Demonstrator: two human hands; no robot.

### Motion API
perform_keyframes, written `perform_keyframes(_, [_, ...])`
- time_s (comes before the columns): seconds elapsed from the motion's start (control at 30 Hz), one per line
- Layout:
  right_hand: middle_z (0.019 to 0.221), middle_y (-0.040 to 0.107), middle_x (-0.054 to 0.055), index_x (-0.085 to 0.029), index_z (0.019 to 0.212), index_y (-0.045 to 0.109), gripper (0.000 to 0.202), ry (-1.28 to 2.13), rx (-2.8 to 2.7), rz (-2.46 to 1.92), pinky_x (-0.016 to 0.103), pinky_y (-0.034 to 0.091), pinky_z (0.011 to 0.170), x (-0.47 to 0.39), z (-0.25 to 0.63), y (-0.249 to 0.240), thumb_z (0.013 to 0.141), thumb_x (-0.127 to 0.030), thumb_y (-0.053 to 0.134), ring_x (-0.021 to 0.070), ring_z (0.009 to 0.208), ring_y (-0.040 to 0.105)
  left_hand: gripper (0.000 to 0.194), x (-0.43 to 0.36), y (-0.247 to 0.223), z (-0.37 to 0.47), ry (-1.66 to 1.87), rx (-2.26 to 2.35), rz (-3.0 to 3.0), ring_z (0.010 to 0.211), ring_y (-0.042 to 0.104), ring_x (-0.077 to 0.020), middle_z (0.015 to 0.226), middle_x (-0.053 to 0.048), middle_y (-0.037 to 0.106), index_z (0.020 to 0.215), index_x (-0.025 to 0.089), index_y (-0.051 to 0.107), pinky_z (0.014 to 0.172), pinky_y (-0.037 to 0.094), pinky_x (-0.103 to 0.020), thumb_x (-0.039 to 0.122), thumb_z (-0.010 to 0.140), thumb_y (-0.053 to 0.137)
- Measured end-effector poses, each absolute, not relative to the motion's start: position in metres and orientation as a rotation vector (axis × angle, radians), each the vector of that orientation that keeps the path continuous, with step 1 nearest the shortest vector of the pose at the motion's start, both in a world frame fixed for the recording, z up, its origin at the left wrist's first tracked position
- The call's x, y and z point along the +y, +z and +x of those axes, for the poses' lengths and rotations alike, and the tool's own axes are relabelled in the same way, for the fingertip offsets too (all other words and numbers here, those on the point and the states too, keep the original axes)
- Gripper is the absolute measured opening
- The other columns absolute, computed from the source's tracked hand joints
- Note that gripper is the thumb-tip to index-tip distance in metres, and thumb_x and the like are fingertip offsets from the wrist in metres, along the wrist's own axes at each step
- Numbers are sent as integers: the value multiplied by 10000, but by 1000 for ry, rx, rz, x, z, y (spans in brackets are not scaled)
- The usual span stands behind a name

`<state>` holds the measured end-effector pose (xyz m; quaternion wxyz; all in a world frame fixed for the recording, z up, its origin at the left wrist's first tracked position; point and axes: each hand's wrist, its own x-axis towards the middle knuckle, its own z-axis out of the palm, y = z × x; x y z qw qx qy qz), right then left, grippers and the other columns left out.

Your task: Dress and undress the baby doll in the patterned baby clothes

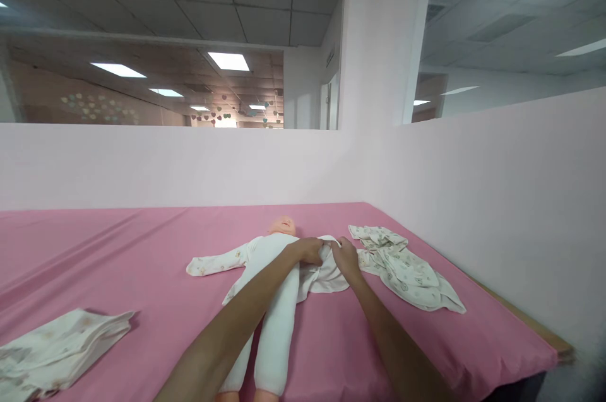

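Note:
A baby doll (283, 225) lies on its back on a pink sheet, its head at the far end and its white legs toward me. One printed sleeve of a white baby shirt (326, 277) stretches out to the left of the doll. The rest of the shirt spreads to the doll's right side, inner face partly showing. My left hand (310, 251) reaches across the doll's body, with fingers closed on the shirt's cloth. Close beside it, my right hand (346, 258) pinches the shirt's upper edge. The doll's arm on that side is hidden.
A crumpled printed baby garment (409, 269) lies to the right, near the wall. Folded printed cloth (61, 348) rests at the lower left. The pink sheet (156, 301) covers the table, whose wooden edge (525, 320) shows at right. White walls (189, 165) stand behind and to the right.

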<state>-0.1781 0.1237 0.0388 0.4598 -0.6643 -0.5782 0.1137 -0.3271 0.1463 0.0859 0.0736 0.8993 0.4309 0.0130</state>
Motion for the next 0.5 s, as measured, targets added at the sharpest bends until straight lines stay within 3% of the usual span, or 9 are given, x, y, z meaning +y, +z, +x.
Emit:
perform_keyframes(0.17, [764, 617, 33, -214, 708, 490, 197, 281, -1517, -1553, 267, 316, 612, 112, -202, 40, 864, -301, 407, 188, 726, 536, 215, 152, 82, -326, 103, 1397, 2727, 916, 677, -260, 1029, -121, 717, 937, 164, 658, 771, 524, -311, 145, 736, 584])
perform_keyframes(0.3, [825, 643, 37, -210, 787, 508, 162, 338, -1616, -1440, 255, 377, 634, 98, -224, 41, 876, -241, 377, 179, 747, 570, 170, 155, 83, -330, 119, 1479, 2721, 930, 673, -277, 1001, -133, 713, 860, 145, 663, 841, 521, -341, 105, 697, 643])
perform_keyframes(0.4, [909, 662, 48, -198, 873, 547, 150, 441, -1669, -1311, 258, 430, 722, 86, -226, 41, 849, -225, 401, 188, 850, 601, 182, 151, 88, -339, 138, 1509, 2704, 899, 674, -274, 950, -114, 717, 851, 153, 665, 826, 530, -349, 145, 673, 697])
perform_keyframes(0.5, [960, 674, 60, -184, 919, 578, 171, 615, -1689, -1234, 296, 448, 797, 69, -219, 40, 796, -232, 468, 220, 933, 613, 163, 140, 92, -358, 225, 1523, 2699, 965, 655, -262, 999, -100, 711, 914, 177, 663, 877, 515, -356, 257, 774, 638])
